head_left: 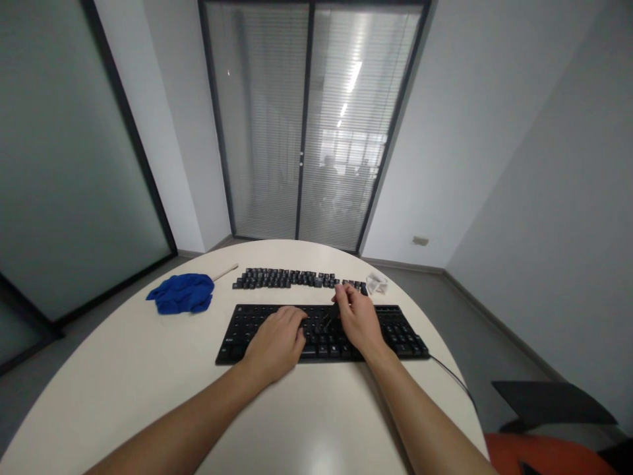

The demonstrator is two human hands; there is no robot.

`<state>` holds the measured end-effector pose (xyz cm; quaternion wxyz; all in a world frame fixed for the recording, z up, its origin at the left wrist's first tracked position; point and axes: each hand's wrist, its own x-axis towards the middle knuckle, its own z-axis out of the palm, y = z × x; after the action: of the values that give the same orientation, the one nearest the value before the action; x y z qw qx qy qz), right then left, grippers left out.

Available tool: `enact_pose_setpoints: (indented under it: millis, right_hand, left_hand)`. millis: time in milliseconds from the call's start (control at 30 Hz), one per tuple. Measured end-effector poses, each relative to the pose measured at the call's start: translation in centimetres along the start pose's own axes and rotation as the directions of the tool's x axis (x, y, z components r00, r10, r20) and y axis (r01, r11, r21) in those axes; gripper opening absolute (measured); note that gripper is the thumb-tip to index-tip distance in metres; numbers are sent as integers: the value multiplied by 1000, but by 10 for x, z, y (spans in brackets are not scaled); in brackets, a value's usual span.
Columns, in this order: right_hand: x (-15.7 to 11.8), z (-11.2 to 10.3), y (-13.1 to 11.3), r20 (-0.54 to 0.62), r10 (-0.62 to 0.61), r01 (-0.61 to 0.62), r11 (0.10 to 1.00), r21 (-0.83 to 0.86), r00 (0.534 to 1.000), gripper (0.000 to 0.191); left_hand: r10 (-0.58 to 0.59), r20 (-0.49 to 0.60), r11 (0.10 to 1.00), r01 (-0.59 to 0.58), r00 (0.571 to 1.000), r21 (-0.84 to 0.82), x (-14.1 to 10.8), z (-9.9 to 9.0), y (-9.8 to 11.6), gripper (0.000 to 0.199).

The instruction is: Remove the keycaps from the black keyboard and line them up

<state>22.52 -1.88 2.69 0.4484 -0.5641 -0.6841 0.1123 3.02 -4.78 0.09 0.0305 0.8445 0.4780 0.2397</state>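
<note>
A black keyboard lies across the round table in front of me. My left hand rests on its left-middle keys, fingers lightly bent and thumb apart, holding nothing that shows. Over the right-middle keys, my right hand pinches a small dark tool with thin wire prongs, which looks like a keycap puller. Its prongs point down at the keys; whether they grip a key I cannot tell. Behind the keyboard, loose black keycaps stand in rows, partly covered at the right by my right hand.
A crumpled blue cloth lies at the left, with a thin light stick, perhaps a brush handle, beside it. A small clear plastic item sits at the back right. The keyboard cable runs off the right edge near a red chair.
</note>
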Motion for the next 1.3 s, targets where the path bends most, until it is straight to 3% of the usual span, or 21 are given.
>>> enact_pose_setpoints:
  millis: [633, 1300]
  right_hand:
    - [-4, 2, -16, 15, -110, 111, 989, -96, 994, 40]
    - [-7, 7, -15, -56, -82, 76, 992, -100, 995, 41]
  left_hand:
    - [-19, 18, 1000, 19, 1000, 7, 4, 0, 4, 29]
    - [0, 25, 1000, 0, 1000, 13, 3, 2, 3, 29]
